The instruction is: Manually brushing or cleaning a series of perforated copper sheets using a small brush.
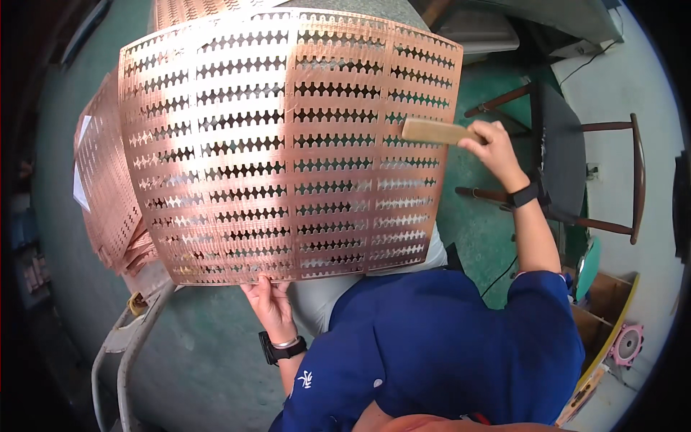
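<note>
A large copper-coloured sheet [291, 155], punched with rows of toothed slots, stands tilted in front of me. My left hand [271, 306] pinches its lower edge, with the thumb on the near face and the fingers partly hidden behind. Closed around one end of a flat, tan, wood-like bar [437, 132] is my right hand [492, 147]. The bar's free end lies over the sheet's right-hand column of slots; whether it touches the surface I cannot tell.
More punched copper sheets [108, 173] are piled at the left, beside a grey metal handle frame [129, 353]. On the right stands a chair with a dark seat [560, 144] and brown legs. A pink round fan-like object [628, 343] sits at the lower right near a shelf [604, 320].
</note>
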Demonstrator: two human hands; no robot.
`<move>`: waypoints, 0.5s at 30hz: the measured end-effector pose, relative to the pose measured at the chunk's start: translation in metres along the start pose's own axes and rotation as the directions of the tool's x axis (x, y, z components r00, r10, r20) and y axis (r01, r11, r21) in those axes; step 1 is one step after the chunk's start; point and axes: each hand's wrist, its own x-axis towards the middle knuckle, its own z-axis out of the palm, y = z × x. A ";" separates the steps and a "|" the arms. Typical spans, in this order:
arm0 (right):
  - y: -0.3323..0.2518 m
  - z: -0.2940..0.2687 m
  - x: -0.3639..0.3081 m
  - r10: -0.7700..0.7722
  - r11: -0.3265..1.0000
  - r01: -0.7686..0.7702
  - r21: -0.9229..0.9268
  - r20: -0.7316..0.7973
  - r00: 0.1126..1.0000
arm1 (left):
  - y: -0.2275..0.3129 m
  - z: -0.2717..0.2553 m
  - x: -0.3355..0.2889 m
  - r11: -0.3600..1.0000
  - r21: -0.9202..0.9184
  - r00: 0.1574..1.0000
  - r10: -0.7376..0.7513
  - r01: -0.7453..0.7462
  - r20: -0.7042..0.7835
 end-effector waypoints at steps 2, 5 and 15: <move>-0.002 -0.005 0.005 0.025 1.000 -0.025 0.015 -0.012 1.000 | -0.002 -0.003 0.003 1.000 -0.009 1.000 -0.011 0.011 0.027; -0.023 -0.001 0.002 -0.252 0.966 0.243 0.084 0.104 0.962 | 0.002 -0.004 -0.001 1.000 -0.008 1.000 0.019 -0.019 0.000; -0.016 -0.016 0.052 0.041 0.994 -0.034 0.107 -0.069 0.997 | 0.000 -0.015 0.003 0.998 -0.059 0.998 -0.030 0.033 0.052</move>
